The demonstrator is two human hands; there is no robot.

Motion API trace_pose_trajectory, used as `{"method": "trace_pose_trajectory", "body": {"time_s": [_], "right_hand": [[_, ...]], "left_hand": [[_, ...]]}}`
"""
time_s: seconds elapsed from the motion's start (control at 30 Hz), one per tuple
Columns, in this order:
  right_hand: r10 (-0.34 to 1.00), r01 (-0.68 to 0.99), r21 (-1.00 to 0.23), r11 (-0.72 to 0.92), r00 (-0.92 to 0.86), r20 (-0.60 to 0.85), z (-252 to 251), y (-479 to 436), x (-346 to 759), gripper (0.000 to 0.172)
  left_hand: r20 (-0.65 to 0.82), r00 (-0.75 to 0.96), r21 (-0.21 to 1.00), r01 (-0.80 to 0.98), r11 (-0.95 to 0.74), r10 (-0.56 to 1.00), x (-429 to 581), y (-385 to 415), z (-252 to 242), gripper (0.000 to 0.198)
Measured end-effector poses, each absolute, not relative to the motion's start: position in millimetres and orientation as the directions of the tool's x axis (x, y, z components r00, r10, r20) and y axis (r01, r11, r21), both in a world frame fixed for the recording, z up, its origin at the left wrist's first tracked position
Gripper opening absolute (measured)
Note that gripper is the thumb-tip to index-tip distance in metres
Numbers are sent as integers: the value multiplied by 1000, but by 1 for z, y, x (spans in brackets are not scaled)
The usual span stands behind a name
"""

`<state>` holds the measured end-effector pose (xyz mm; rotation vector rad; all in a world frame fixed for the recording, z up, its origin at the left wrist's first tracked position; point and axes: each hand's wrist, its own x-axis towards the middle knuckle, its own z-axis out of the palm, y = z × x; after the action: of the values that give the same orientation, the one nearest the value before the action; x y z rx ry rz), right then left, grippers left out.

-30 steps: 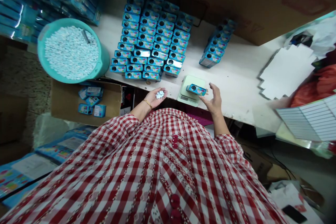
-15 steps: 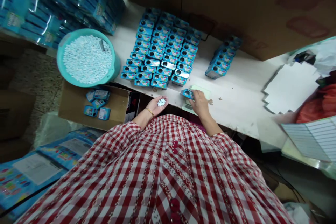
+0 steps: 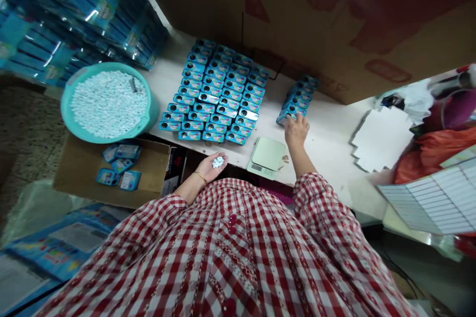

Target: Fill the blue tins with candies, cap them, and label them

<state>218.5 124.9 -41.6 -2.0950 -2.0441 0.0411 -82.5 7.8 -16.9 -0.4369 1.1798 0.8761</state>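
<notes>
My left hand point(image 3: 212, 167) is cupped palm up near the table's front edge, with a small pile of pale blue-white candies point(image 3: 217, 162) in the palm. At the front of the short right-hand row, the fingers of my right hand point(image 3: 296, 130) are closed on a small blue tin point(image 3: 285, 118), partly hidden by them. A pale green kitchen scale point(image 3: 268, 153) lies between my hands, its platform bare. Several columns of blue tins point(image 3: 219, 96), each with a dark round opening on top, stand beyond my left hand.
A turquoise tub point(image 3: 154, 109) full of the same candies stands at the left, above an open cardboard box point(image 3: 150, 171) with loose blue packs. A large carton point(image 3: 297, 25) walls off the back. White card sheets point(image 3: 383, 138) lie at the right.
My right hand has left the scale, where it held a blue tin, and reached forward and right to the short row. The left hand still cradles the candies. The view has shifted.
</notes>
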Motion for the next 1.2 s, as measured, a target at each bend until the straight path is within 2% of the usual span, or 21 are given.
{"method": "trace_pose_trajectory", "body": {"time_s": [0.1, 0.23, 0.37, 0.43, 0.53, 0.67, 0.8, 0.97, 1.2], "right_hand": [[983, 992, -60, 109, -99, 153, -48, 142, 241, 22], [956, 968, 65, 241, -248, 154, -30, 115, 239, 21], [907, 908, 107, 405, -413, 77, 0, 60, 224, 18], [880, 878, 85, 472, -475, 18, 7, 38, 214, 17], [874, 874, 7, 486, -486, -21, 8, 17, 196, 17], [894, 873, -203, 444, -448, 26, 4, -6, 160, 27], [827, 784, -390, 484, -555, -91, 5, -26, 113, 34], [762, 747, -461, 480, -615, -203, 3, -33, 88, 33], [718, 705, -443, 553, -673, -175, -1, -36, 80, 25]], "left_hand": [[-920, 137, 129, -777, 617, 366, -76, 7, -15, 21], [-914, 140, 138, -776, 616, 381, -70, 6, -12, 22], [-902, 176, 136, -752, 645, 394, -62, 6, -10, 22], [-897, 200, 135, -727, 673, 395, -55, 7, -9, 21], [-887, 236, 137, -688, 713, 397, -43, 9, -4, 21], [-851, 341, 121, -614, 780, 400, -35, 8, 4, 25], [-832, 379, 119, -591, 798, 405, -38, -1, 1, 30], [-857, 370, 83, -589, 804, 360, -51, -16, -6, 33], [-866, 378, 53, -583, 811, 328, -59, -23, -10, 32]]}}
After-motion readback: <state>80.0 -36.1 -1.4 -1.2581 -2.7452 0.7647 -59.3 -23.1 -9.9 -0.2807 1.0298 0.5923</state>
